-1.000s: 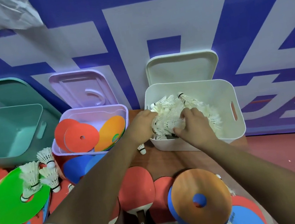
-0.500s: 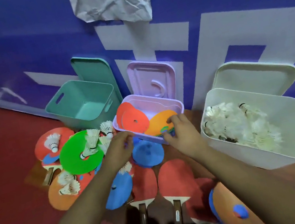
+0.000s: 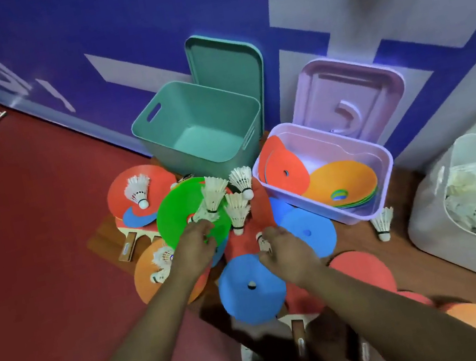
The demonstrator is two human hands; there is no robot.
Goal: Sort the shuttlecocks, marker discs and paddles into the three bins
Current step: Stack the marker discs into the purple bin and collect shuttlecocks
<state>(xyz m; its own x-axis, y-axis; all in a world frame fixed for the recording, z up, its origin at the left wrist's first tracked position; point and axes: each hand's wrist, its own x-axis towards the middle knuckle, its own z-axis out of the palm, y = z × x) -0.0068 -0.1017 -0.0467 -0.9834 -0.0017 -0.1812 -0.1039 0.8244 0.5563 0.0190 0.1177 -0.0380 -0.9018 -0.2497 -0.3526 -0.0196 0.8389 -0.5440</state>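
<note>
Shuttlecocks (image 3: 237, 212): many in white bin (image 3: 431, 235) far right of fingers, several loose just beyond them. Some discs in lilac bin (image 3: 388, 166). Paddles (image 3: 363, 269) unbinned, teal bin (image 3: 181, 155) empty. Left hand (image 3: 194, 248) on green disc (image 3: 180, 219), right hand (image 3: 288, 255) at blue disc (image 3: 250, 292); fingers curled, grasp unclear. Maybe half done.

The left grip (image 3: 195, 250) is resting on the green disc (image 3: 180, 219), close to some standing shuttlecocks (image 3: 237, 212). The right grip (image 3: 289, 254) is sitting at the edge of a blue disc (image 3: 250, 292), fingers bent, beside a small shuttlecock (image 3: 261, 239). The teal bin (image 3: 182, 158), purple bin (image 3: 315, 211) and white bin (image 3: 446, 232) are standing by the blue wall (image 3: 108, 28). A red disc (image 3: 286, 171) and an orange disc (image 3: 341, 181) are lying in the purple bin.
</note>
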